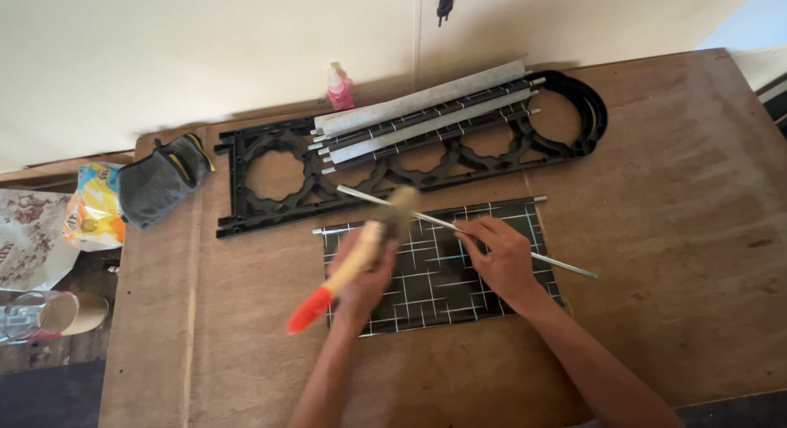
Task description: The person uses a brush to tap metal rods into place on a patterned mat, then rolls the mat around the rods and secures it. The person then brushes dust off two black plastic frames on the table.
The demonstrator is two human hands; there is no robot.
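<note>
- Our left hand (pixel 361 284) is closed round the handle of a brush (pixel 354 260), a pale wooden one with a red end pointing down towards us. Its bristles are blurred and sit over the top edge of the sheet.
- Our right hand (pixel 500 260) presses fingertips (pixel 469 231) down on a thin metal rod (pixel 566 266), pinching it against the sheet; the rod runs slantwise from upper left to lower right.
- The sheet (pixel 434 289) is dark with a pale grid pattern and lies flat on the wooden table (pixel 672 231), under both hands.
- Just behind it lies a black plastic frame (pixel 270 178) with round openings, and on the frame rest several grey rolled sheets (pixel 418 108) on rods.
- Near the wall stands a small pink bottle (pixel 339 88).
- At the table's left corner sits a grey pouch (pixel 160 182), touching a yellow packet (pixel 94 211).
</note>
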